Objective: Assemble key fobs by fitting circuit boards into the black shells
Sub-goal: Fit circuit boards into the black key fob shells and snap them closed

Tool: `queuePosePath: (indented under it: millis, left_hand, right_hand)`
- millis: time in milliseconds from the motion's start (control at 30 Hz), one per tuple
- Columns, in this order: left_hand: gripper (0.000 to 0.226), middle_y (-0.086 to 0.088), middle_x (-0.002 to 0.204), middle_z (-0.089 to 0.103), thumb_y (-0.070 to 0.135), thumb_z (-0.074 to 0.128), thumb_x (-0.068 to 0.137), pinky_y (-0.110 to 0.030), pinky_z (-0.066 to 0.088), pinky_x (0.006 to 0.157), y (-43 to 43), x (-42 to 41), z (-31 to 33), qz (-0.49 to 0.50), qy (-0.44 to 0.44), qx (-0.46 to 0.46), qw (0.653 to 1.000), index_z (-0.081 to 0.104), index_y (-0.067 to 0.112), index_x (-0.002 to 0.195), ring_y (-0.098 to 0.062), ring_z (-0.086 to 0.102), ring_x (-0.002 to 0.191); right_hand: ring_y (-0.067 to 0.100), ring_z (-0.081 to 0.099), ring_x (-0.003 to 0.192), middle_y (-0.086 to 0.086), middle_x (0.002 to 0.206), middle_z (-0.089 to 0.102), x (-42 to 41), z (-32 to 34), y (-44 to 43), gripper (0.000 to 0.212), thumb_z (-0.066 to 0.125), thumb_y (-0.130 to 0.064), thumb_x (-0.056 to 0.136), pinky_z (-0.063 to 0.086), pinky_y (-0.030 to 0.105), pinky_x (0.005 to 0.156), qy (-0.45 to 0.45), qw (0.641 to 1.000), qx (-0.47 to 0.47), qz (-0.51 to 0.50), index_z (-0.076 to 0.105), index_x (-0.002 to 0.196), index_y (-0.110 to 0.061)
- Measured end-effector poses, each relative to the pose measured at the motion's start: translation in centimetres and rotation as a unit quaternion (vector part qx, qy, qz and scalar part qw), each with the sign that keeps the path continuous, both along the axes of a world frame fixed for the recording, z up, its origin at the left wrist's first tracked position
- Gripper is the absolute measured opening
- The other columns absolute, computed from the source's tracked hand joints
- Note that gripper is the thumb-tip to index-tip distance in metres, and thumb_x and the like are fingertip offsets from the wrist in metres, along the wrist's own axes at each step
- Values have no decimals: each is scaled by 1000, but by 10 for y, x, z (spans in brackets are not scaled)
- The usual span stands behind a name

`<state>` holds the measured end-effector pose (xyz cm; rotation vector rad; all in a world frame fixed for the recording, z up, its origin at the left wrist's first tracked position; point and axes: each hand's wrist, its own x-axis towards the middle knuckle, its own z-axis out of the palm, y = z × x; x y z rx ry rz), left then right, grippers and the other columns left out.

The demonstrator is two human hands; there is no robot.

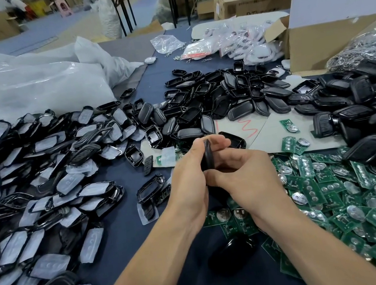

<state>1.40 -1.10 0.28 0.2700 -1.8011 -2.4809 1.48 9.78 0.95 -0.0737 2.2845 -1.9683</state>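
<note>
My left hand [187, 174] and right hand [244, 172] both clasp one black shell [206, 156], held edge-up above the dark counter [118, 176]. Green boards [340, 194] lie heaped just right of my hands. A shell pile [224, 99] sits beyond.

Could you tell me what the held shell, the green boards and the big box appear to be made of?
The shell, gripped by left hand and right hand: probably moulded plastic, black with a dull sheen. The circuit boards: green laminate, likely fibreglass, carrying shiny metal discs. The box: brown cardboard, matte, with a bent flap.
</note>
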Motion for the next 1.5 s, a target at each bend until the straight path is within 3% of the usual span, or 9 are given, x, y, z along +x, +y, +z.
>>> queuePosePath:
  millis: [233, 467, 667, 833, 1033, 1133, 1233, 1300, 1500]
  left_hand:
    - [44, -9, 113, 75, 38, 38, 109, -34, 58, 84, 3, 3, 1, -4, 24, -1, 1000, 72, 10, 106, -24, 71, 94]
    - [28, -4, 110, 75, 35, 52, 93, -37, 54, 93, -3, 2, 11, -28, 62, -105, 992, 75, 23, 104, -21, 69, 103]
    - [32, -4, 94, 81, 14, 55, 103, -21, 55, 68, -17, -1, 14, 5, 27, -133, 991, 84, 23, 92, -12, 74, 86]
    - [31, -7, 94, 81, 13, 59, 102, -25, 61, 74, -19, -2, 16, -20, 27, -100, 994, 85, 25, 92, -15, 77, 85]
    - [25, -10, 94, 81, 6, 66, 97, -25, 61, 73, -21, -3, 13, -11, 38, -90, 995, 85, 20, 93, -19, 77, 86]
    - [24, -12, 96, 80, 10, 64, 98, -26, 60, 73, -24, -3, 13, -23, 29, -57, 998, 85, 19, 93, -21, 76, 86]
    - [25, -15, 106, 78, 22, 63, 91, -28, 60, 76, -33, -3, 16, -86, 28, -24, 996, 83, 18, 105, -21, 73, 93]
    - [35, -19, 116, 75, 15, 65, 86, -32, 60, 84, -37, -3, 17, -123, 41, -31, 991, 79, 18, 118, -23, 71, 103]
    - [43, -18, 125, 73, 11, 72, 89, -36, 57, 92, -38, -2, 16, -146, 48, -75, 985, 68, 5, 132, -28, 71, 112]
  right_hand:
    - [7, 76, 74, -14, 76, 78, 0, 4, 0, 25, 86, -25, 62, 62, 41, 78, 21, 998, 50, 6, 80, 85, -34]
    - [-9, 69, 72, -36, 69, 68, 4, 15, 3, 41, 86, -22, 63, 55, 14, 65, 98, 986, 119, -58, 71, 85, -53]
    - [9, 70, 78, -17, 80, 75, 3, 10, 7, 56, 83, -18, 70, 60, 34, 81, 156, 962, 202, -93, 69, 115, -47]
    - [14, 70, 81, -15, 87, 75, 6, 12, 8, 71, 81, -12, 68, 58, 29, 83, 225, 940, 223, -127, 54, 124, -47]
    - [25, 72, 96, -4, 103, 78, 4, 10, 11, 52, 83, -3, 66, 59, 39, 90, 282, 913, 264, -133, 78, 112, -27]
    - [19, 72, 97, -7, 104, 78, 4, 11, 11, 52, 81, -9, 71, 59, 38, 93, 235, 937, 230, -115, 77, 116, -33]
    - [1, 71, 74, -26, 78, 74, 3, 17, 13, 58, 80, -14, 67, 58, 18, 74, 164, 971, 142, -98, 70, 108, -54]
    - [-7, 70, 69, -33, 73, 71, 0, 17, 15, 53, 82, -14, 64, 56, 11, 66, 122, 985, 86, -84, 76, 105, -48]
    - [15, 78, 86, -3, 87, 81, -9, 9, 19, 41, 89, -14, 57, 63, 39, 81, -9, 997, -65, -32, 83, 97, -21]
